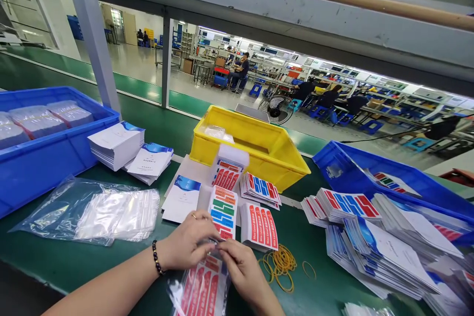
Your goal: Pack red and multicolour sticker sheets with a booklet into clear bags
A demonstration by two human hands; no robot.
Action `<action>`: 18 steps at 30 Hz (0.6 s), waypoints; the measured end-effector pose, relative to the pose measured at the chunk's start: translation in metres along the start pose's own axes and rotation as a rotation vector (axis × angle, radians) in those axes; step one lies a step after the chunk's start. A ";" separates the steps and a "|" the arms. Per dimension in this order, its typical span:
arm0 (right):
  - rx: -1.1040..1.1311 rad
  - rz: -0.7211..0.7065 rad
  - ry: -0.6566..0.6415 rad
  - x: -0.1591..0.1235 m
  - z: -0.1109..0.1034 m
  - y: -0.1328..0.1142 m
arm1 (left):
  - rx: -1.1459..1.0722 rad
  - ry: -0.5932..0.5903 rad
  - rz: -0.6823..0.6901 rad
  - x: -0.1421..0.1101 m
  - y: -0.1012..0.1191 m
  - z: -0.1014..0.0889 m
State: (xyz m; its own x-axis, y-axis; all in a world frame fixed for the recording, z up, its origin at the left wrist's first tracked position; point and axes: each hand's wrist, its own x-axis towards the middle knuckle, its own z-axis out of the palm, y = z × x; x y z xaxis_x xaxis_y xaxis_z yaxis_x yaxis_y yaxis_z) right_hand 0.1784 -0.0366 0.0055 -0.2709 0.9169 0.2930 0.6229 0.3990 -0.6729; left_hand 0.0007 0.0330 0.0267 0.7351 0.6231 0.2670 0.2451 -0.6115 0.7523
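Both my hands pinch the top edge of a clear plastic bag (218, 301) near the table's front. Inside the bag lie sheets of red labels (200, 289). My left hand (190, 242), with a beaded bracelet at the wrist, has its fingers closed on the bag's opening. Close against it, my right hand (242, 266) grips the same edge between thumb and fingers. Just beyond my hands lies a stack of multicoloured sticker sheets (224, 210). To its right stands a stack of red label sheets (261, 227), and on the left lies a white-and-blue booklet (182, 197).
Rubber bands (283, 261) lie right of my hands. Empty clear bags (118, 215) and booklet stacks (116, 143) are at left, with more booklets (392, 252) at right. A yellow bin (255, 158), a left blue bin (48, 168) and a right blue bin (348, 168) stand behind.
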 end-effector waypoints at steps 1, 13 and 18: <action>0.035 0.038 -0.071 -0.001 -0.007 0.001 | 0.056 -0.095 0.019 -0.001 0.001 -0.001; 0.033 -0.068 0.109 0.022 -0.014 -0.003 | -0.117 -0.574 -0.169 -0.006 0.003 0.007; -0.323 -0.233 0.003 0.068 0.030 -0.013 | -0.208 -0.835 -0.126 -0.009 -0.007 0.020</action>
State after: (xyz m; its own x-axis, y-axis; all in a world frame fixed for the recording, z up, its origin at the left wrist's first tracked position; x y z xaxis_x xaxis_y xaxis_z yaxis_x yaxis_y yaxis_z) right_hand 0.1302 0.0208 0.0142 -0.4305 0.8015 0.4152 0.7440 0.5755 -0.3395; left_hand 0.0050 0.0217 0.0067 0.9535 0.0683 -0.2937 0.2952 -0.4095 0.8632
